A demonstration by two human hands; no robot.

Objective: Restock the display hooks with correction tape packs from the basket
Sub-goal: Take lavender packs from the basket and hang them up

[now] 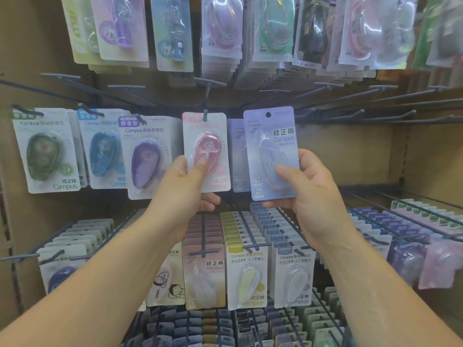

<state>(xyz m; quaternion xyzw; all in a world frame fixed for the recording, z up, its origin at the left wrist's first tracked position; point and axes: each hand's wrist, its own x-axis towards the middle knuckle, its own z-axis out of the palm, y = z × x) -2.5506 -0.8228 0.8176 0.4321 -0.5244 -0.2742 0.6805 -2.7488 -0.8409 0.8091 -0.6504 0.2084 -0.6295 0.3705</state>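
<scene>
My left hand point(186, 186) pinches the lower part of a pink correction tape pack point(206, 136), thumb on its blister; the pack's top hole sits on a dark display hook point(205, 115) in the middle row. My right hand point(304, 186) holds a lavender correction tape pack point(271, 149) by its lower half, upright and free of any hook, its round hang hole visible at the top. Another lavender pack point(236, 151) hangs just behind it. The basket is not in view.
Green, blue and purple packs point(144, 156) hang left of the pink one. Bare hooks point(363, 113) jut out to the right in the middle row. Full rows of packs fill the hooks above point(223, 33) and below point(246, 274). Brown shelf walls flank both sides.
</scene>
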